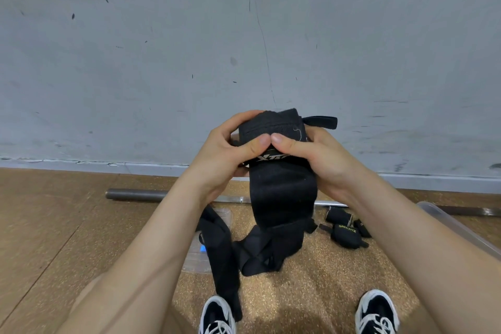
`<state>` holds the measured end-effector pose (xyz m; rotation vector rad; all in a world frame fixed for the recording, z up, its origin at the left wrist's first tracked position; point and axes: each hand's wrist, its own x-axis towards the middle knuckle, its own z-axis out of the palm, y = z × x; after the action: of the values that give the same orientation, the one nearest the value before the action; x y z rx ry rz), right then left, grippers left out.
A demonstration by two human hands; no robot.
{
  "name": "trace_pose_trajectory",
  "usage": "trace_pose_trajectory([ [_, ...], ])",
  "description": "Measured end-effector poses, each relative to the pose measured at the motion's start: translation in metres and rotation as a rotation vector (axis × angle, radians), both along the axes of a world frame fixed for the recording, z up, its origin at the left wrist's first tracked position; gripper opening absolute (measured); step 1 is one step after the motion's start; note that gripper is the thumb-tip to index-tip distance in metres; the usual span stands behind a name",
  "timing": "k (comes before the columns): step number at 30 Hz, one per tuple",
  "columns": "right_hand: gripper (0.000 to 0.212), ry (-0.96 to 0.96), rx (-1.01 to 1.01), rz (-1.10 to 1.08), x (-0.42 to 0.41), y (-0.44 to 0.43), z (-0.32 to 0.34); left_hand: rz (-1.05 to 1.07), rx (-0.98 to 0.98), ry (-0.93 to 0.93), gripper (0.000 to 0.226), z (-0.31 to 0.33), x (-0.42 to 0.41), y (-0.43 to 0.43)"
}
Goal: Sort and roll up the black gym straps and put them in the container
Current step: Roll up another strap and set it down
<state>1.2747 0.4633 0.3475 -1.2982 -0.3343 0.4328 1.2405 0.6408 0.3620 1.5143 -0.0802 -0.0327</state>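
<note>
A wide black gym strap (282,192) with white lettering is held up in front of me, its top end partly rolled. My left hand (230,152) grips the roll from the left, and my right hand (314,154) grips it from the right, thumbs meeting on its front. The strap's long tail hangs down to the floor and bunches there (260,252). Another black strap (222,257) lies on the floor under my left forearm. Rolled black straps with yellow lettering (345,230) lie on the floor to the right. A clear plastic container (455,228) shows at the right, partly hidden by my right arm.
A clear plastic lid (198,255) lies on the floor under the left strap. A metal barbell bar (135,195) lies along the grey wall. My two black and white shoes (217,314) stand on the cork floor at the bottom.
</note>
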Motion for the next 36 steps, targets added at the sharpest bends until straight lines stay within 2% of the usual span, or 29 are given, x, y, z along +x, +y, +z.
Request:
trace_pose_trajectory([
  [2,0.057,0.002,-0.055,0.019,0.001,-0.001,0.001,0.044,0.033,-0.059,0.045,0.001,-0.001,0.0],
  [5,0.065,0.026,-0.094,0.023,0.001,0.001,0.001,0.088,0.18,-0.203,0.052,-0.002,0.0,-0.002],
  [12,0.055,0.078,0.049,-0.019,0.0,0.001,0.007,0.113,0.342,-0.405,0.057,-0.009,0.0,-0.013],
  [16,0.049,0.134,0.094,0.027,0.0,-0.003,0.005,0.076,0.322,-0.342,0.057,-0.012,0.002,-0.008],
  [19,0.042,0.106,0.106,0.041,0.003,-0.008,0.006,-0.082,0.128,-0.093,0.057,-0.006,0.001,-0.001],
  [21,0.039,0.077,0.083,0.05,0.006,-0.012,0.006,-0.156,0.061,0.024,0.048,-0.002,-0.002,0.001],
  [24,0.05,0.119,0.066,0.124,0.008,-0.017,0.005,-0.068,0.126,-0.052,0.035,0.002,-0.004,-0.003],
  [27,0.063,0.195,0.062,0.177,0.007,-0.017,0.005,-0.037,0.146,-0.119,0.036,0.003,-0.006,-0.005],
  [32,0.056,0.237,0.024,0.205,0.007,-0.018,0.007,-0.019,0.294,-0.257,0.046,0.0,-0.006,-0.007],
  [36,0.039,0.24,0.113,0.129,0.008,-0.017,0.009,-0.017,0.339,-0.318,0.051,-0.002,-0.006,-0.008],
])
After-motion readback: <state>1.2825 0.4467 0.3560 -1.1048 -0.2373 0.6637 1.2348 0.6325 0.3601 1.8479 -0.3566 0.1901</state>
